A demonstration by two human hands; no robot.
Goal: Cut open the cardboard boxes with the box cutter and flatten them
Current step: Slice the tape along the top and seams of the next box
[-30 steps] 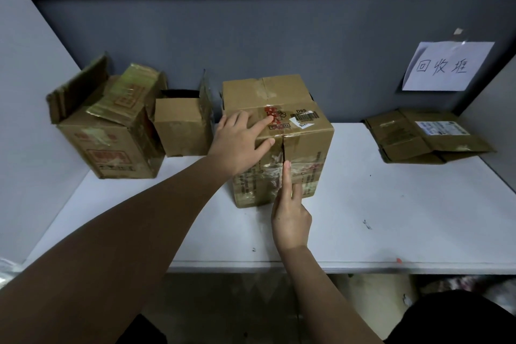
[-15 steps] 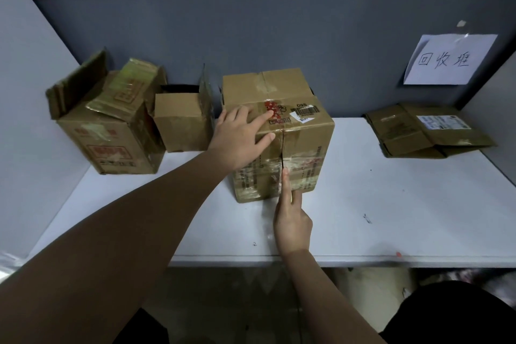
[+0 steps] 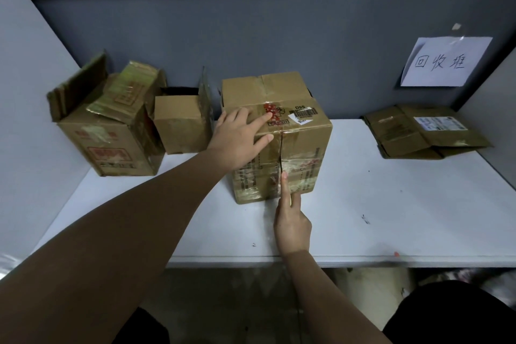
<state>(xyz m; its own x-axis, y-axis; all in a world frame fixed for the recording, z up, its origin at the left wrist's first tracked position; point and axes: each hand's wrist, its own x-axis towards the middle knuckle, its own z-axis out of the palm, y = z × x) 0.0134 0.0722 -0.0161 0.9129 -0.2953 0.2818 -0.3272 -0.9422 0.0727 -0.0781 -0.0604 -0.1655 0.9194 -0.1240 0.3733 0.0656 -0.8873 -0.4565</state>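
Observation:
A taped cardboard box (image 3: 304,148) with a barcode label stands in the middle of the white table (image 3: 391,218). My left hand (image 3: 240,139) lies flat on its top front edge, fingers straight, and presses it down. My right hand (image 3: 290,218) is at the box's front face. Its index finger points up along the vertical taped seam and its other fingers are curled. A dark slit runs down the seam to that fingertip. The box cutter is hidden under my right hand.
Two opened boxes stand at the left: a large one (image 3: 111,142) with raised flaps and a small one (image 3: 181,123). A flattened box (image 3: 424,134) lies at the back right under a paper sign (image 3: 444,61). Grey partition walls close three sides.
My right hand has slid down the front seam toward the table, and the slit above the fingertip has grown longer. My left hand has stayed on the box top.

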